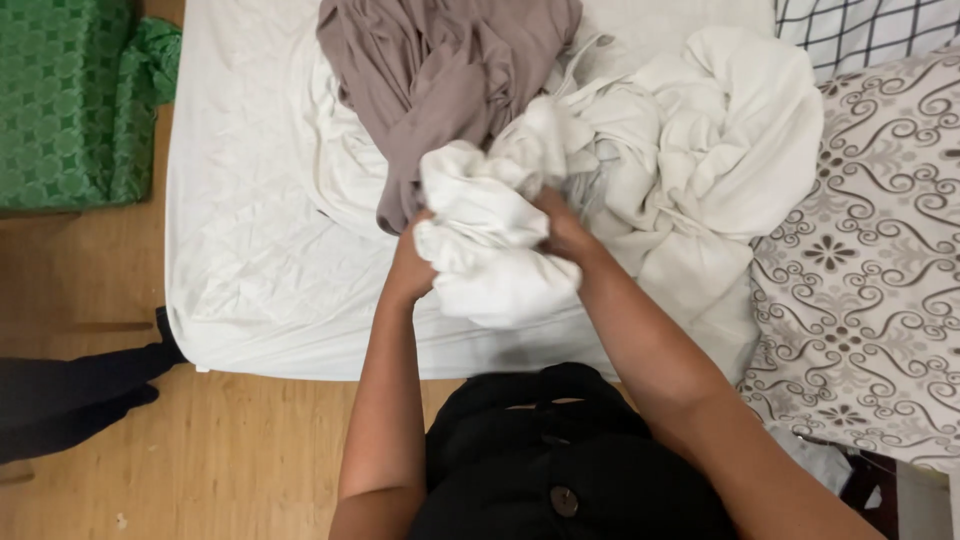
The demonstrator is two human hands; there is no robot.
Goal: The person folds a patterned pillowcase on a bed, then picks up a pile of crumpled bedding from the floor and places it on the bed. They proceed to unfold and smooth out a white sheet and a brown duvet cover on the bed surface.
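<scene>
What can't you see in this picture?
- Head view: fingers of the left hand and right hand are buried in the white cloth.
- The taupe cloth is cut off by the top edge.
- The patterned pillow runs off the right edge.

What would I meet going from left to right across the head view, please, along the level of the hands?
Green patterned cloth → white mattress sheet → left hand → bunched white cloth → right hand → patterned pillow.
</scene>
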